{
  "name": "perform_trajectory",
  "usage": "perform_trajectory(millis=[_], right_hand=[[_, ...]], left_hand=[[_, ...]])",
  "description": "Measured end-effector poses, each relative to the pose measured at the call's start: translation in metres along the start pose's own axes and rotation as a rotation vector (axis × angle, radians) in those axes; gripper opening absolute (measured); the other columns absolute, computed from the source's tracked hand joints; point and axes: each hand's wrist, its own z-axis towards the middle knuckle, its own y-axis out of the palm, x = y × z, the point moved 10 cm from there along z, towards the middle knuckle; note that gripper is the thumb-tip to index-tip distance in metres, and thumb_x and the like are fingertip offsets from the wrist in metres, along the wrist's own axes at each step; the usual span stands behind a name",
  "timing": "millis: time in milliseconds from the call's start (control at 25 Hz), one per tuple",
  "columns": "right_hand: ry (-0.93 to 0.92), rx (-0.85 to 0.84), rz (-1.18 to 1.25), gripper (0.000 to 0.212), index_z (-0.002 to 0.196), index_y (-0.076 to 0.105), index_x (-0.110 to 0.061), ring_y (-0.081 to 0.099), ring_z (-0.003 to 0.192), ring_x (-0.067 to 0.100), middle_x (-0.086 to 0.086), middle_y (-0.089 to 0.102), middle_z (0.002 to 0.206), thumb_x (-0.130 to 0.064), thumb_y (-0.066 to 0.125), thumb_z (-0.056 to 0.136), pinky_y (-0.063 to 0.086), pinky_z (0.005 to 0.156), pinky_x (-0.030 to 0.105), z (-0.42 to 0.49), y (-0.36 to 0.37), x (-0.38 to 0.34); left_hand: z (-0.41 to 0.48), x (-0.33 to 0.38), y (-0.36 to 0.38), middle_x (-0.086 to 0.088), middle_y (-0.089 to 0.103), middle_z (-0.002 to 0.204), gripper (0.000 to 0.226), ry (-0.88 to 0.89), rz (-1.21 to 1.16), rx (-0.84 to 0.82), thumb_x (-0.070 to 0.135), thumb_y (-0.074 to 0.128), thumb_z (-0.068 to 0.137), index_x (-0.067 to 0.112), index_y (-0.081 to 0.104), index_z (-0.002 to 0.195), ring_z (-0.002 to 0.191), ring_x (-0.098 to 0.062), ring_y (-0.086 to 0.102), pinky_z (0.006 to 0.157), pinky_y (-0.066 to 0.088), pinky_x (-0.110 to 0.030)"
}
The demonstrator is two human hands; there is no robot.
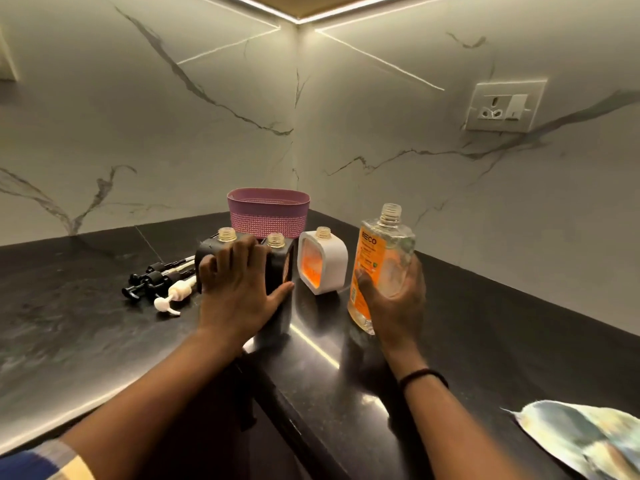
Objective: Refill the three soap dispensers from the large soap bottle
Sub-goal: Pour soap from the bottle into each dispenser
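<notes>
Three uncapped dispensers stand on the black counter [104, 323]: two black ones side by side, the left black dispenser [211, 251] and the right black dispenser [278, 268], and a white dispenser [327, 265] with an orange window further right. My left hand [239, 289] lies spread over the fronts of the two black dispensers, fingers on their tops and thumb against the right one. My right hand [394, 299] grips the large clear soap bottle [382, 258], which has an orange label, is uncapped and upright, with orange soap low inside.
Three removed pump heads, two black pump heads [152, 278] and a white pump head [173, 296], lie left of the dispensers. A purple basket [268, 211] stands in the corner behind. A patterned cloth [585, 438] lies at the near right. A wall socket [502, 107] is on the right wall.
</notes>
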Motion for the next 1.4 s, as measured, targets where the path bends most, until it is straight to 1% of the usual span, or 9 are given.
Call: perform_trajectory(millis=[160, 280, 360, 480, 680, 880, 1080, 1240, 1400], right_hand=[[-0.010, 0.057, -0.046, 0.086, 0.145, 0.046, -0.018, 0.054, 0.125, 0.029, 0.009, 0.057, 0.139, -0.063, 0.070, 0.076, 0.049, 0.100, 0.056, 0.002, -0.005, 0.002], [0.024, 0.126, -0.088, 0.082, 0.147, 0.045, -0.016, 0.052, 0.129, 0.030, 0.010, 0.056, 0.142, -0.049, 0.079, 0.080, 0.045, 0.104, 0.058, 0.004, -0.015, 0.007], [0.048, 0.144, -0.096, 0.085, 0.149, 0.044, -0.018, 0.050, 0.131, 0.029, 0.008, 0.055, 0.145, -0.054, 0.075, 0.079, 0.042, 0.108, 0.056, 0.003, -0.019, 0.007], [0.039, 0.144, -0.115, 0.084, 0.150, 0.043, -0.019, 0.049, 0.133, 0.028, 0.007, 0.054, 0.146, -0.052, 0.077, 0.080, 0.041, 0.109, 0.056, 0.003, -0.019, 0.006], [0.045, 0.159, -0.143, 0.082, 0.149, 0.044, -0.017, 0.051, 0.132, 0.030, 0.010, 0.055, 0.145, -0.046, 0.081, 0.082, 0.041, 0.108, 0.057, 0.003, -0.020, 0.007], [0.024, 0.163, -0.144, 0.079, 0.147, 0.048, -0.014, 0.052, 0.130, 0.033, 0.013, 0.057, 0.142, -0.042, 0.083, 0.082, 0.043, 0.106, 0.057, 0.002, -0.021, 0.002], [-0.028, 0.103, -0.111, 0.090, 0.146, 0.048, -0.014, 0.052, 0.128, 0.033, 0.014, 0.056, 0.140, -0.065, 0.066, 0.074, 0.047, 0.103, 0.054, -0.003, -0.016, -0.006], [-0.117, 0.047, -0.133, 0.086, 0.147, 0.045, -0.018, 0.050, 0.127, 0.023, 0.010, 0.055, 0.142, -0.065, 0.064, 0.077, 0.044, 0.096, 0.040, -0.007, -0.005, -0.014], [-0.249, 0.072, -0.222, 0.080, 0.145, 0.047, -0.019, 0.054, 0.126, 0.028, 0.012, 0.059, 0.141, -0.041, 0.080, 0.076, 0.043, 0.102, 0.043, -0.007, 0.001, -0.021]], left_hand=[[0.029, 0.062, 0.002, -0.010, 0.044, 0.134, 0.069, 0.043, -0.284, 0.021, 0.056, 0.071, 0.076, 0.014, 0.047, 0.125, 0.119, -0.029, 0.043, 0.097, 0.037, -0.039], [0.052, 0.092, 0.047, -0.013, 0.040, 0.138, 0.077, -0.195, -0.546, -0.231, 0.051, 0.074, 0.079, 0.009, 0.038, 0.133, 0.126, -0.031, 0.043, 0.104, 0.038, -0.038], [0.054, 0.095, 0.080, -0.016, 0.032, 0.143, 0.089, -0.390, -0.541, -0.389, 0.055, 0.073, 0.080, 0.006, 0.027, 0.138, 0.133, -0.036, 0.036, 0.107, 0.038, -0.043], [0.054, 0.092, 0.093, -0.018, 0.029, 0.142, 0.086, -0.449, -0.485, -0.390, 0.046, 0.075, 0.081, 0.002, 0.026, 0.137, 0.131, -0.038, 0.036, 0.107, 0.038, -0.045], [0.039, 0.078, 0.073, -0.015, 0.048, 0.131, 0.067, -0.406, -0.609, -0.290, 0.036, 0.070, 0.084, 0.007, 0.036, 0.134, 0.121, -0.030, 0.049, 0.097, 0.042, -0.034], [0.000, 0.061, 0.030, 0.003, 0.053, 0.133, 0.072, -0.242, -0.829, -0.347, 0.035, 0.079, 0.080, 0.024, 0.042, 0.140, 0.117, -0.012, 0.054, 0.090, 0.042, -0.020], [-0.025, 0.023, 0.002, 0.029, 0.053, 0.119, 0.062, -0.124, -0.968, -0.425, 0.051, 0.076, 0.076, 0.048, 0.040, 0.126, 0.111, 0.010, 0.056, 0.077, 0.050, -0.006], [-0.033, -0.014, -0.003, 0.036, 0.049, 0.132, 0.064, -0.047, -0.983, -0.456, 0.056, 0.076, 0.078, 0.054, 0.042, 0.132, 0.123, 0.013, 0.048, 0.091, 0.040, 0.000], [-0.042, -0.020, 0.003, 0.036, 0.042, 0.144, 0.078, 0.040, -1.033, -0.505, 0.053, 0.079, 0.078, 0.053, 0.038, 0.144, 0.133, 0.008, 0.045, 0.103, 0.041, -0.010]])
